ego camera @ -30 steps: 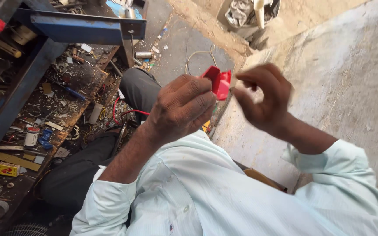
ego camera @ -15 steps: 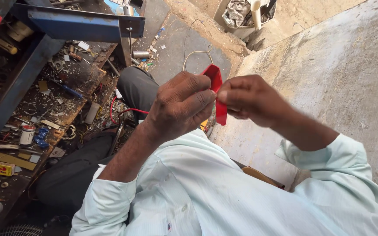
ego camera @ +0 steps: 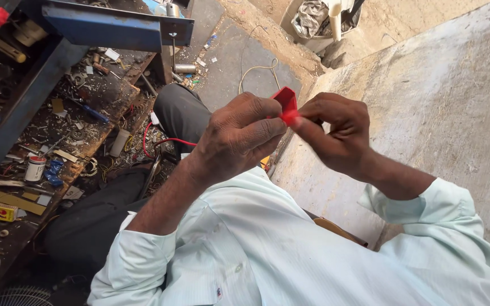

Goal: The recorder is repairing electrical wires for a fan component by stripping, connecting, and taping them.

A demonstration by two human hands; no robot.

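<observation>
The person is sitting with both hands raised in front of the chest, pinching a small red piece [ego camera: 286,105] between them. The left hand [ego camera: 239,136] is curling its fingers tight around the near side of the piece, its grip closed on it, the knuckles turned up toward the camera. The right hand [ego camera: 336,133] is meeting it from the other side, thumb and forefinger pressed shut on the same red piece, the other fingers folding loosely behind. The piece is sitting up in the air between the two hands, above the lap and well apart from the desk.

Pale shirt sleeves [ego camera: 143,260] are rolled back on both arms. Off to the left a cluttered desk [ego camera: 58,141] is lying under a blue steel frame [ego camera: 109,25], strewn with scraps, wires and a small white tin [ego camera: 34,168]. A yellow box [ego camera: 0,211] is resting near its lower edge. A red wire [ego camera: 163,141] is trailing by the dark trousers [ego camera: 180,110]. A concrete wall [ego camera: 443,102] is rising on the right.
</observation>
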